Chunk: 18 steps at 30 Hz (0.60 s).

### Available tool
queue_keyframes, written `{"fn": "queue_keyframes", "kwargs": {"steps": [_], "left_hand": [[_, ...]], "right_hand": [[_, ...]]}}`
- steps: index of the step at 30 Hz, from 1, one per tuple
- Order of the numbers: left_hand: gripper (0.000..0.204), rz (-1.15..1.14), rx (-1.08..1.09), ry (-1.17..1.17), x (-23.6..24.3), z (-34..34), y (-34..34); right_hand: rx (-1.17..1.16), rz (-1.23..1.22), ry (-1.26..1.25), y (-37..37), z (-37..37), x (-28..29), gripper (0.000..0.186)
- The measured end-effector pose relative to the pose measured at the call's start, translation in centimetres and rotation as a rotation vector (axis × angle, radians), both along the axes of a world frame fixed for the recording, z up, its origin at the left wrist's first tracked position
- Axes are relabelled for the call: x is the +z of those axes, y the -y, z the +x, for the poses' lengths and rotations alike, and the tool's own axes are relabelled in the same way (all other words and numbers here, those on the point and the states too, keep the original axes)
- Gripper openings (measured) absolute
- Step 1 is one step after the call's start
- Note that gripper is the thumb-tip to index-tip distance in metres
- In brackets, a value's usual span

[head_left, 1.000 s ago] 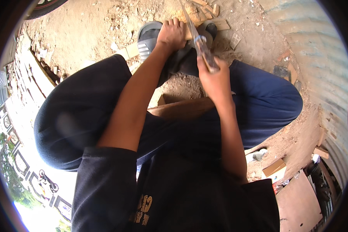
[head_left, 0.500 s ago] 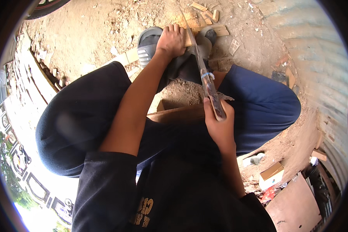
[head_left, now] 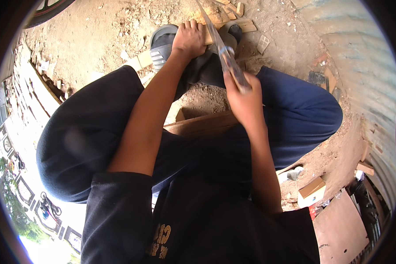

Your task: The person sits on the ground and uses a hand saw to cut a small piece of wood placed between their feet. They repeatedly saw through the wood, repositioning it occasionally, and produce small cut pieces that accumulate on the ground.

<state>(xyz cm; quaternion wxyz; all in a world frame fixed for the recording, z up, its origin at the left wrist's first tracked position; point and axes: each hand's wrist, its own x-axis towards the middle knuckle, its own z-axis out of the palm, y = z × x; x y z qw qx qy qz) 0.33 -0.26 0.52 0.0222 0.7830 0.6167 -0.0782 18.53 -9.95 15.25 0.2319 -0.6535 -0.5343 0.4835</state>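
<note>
My right hand [head_left: 247,97] is wrapped round the handle of a hand saw [head_left: 213,34], whose long narrow blade points away from me and lies across a strip of wood [head_left: 247,26]. Clear wrapping seems to cover the saw's handle end. Just left of the blade, my left hand [head_left: 189,40] presses on the wood with its fingers curled over it. The strip rests over my feet; a grey striped sandal [head_left: 162,44] shows on the left one. How deep the blade sits in the wood cannot be made out.
Small wood offcuts [head_left: 229,10] lie beyond the saw tip. A wooden board [head_left: 202,124] sits between my legs. Corrugated metal sheeting [head_left: 361,66] runs along the right, with an open carton [head_left: 311,192] and a flat panel [head_left: 342,229] at lower right. A wheel [head_left: 48,11] shows at upper left.
My right hand and the saw have moved forward, away from me, so the handle is nearer the wood. My left hand stays on the wood; the view has shifted slightly.
</note>
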Motion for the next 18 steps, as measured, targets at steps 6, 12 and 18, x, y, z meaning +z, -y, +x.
{"fn": "queue_keyframes", "kwargs": {"steps": [6, 12, 18], "left_hand": [[0.047, 0.091, -0.016, -0.007, -1.1, -0.1, 0.2], [0.046, 0.045, -0.016, 0.015, -0.1, 0.2, -0.1], [0.047, 0.128, -0.029, -0.001, -1.2, 0.0, 0.7]], "right_hand": [[-0.005, 0.117, -0.049, 3.5, 1.1, 0.7, 0.023], [0.035, 0.001, 0.006, -1.1, 0.1, -0.3, 0.023], [0.0, 0.139, -0.042, 5.2, 2.0, 1.2, 0.022]]}}
